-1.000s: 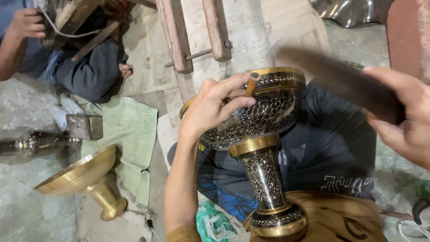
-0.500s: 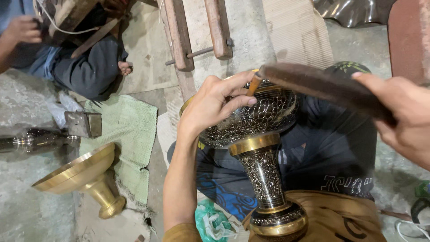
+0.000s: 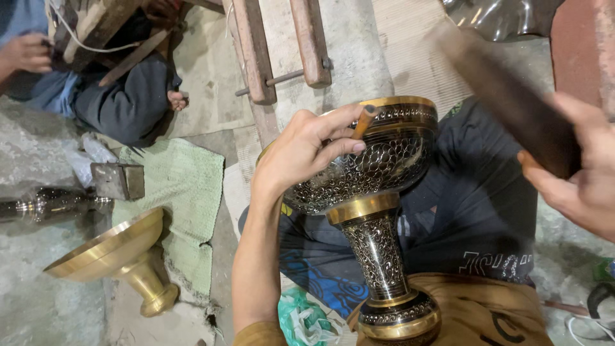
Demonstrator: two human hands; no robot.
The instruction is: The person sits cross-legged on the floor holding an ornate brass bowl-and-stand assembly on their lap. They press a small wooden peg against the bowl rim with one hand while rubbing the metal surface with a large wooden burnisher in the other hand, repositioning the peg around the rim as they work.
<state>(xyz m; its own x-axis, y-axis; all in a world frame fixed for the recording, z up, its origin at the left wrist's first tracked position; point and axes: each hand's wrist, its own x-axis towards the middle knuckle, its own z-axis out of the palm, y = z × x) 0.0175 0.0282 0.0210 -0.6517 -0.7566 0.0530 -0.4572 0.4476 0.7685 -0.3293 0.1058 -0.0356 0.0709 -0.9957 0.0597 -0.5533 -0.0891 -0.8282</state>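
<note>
A dark engraved brass vase (image 3: 378,211) with gold bands lies tilted across my lap, its wide mouth pointing away from me. My left hand (image 3: 307,150) rests on the vase's bowl and pinches a thin wooden-handled chisel (image 3: 362,122) against the rim. My right hand (image 3: 576,173) grips a dark wooden mallet stick (image 3: 506,96), raised and blurred above the right of the vase, apart from the chisel.
A plain brass vase (image 3: 122,256) lies on the floor at the left, beside a green cloth (image 3: 186,205) and a small metal block (image 3: 118,181). Another dark vase (image 3: 45,205) lies further left. A person (image 3: 96,83) sits at the top left. Wooden beams (image 3: 282,45) run ahead.
The mallet in my right hand has swung up and to the right, away from the chisel. My left hand and the vase have stayed in place.
</note>
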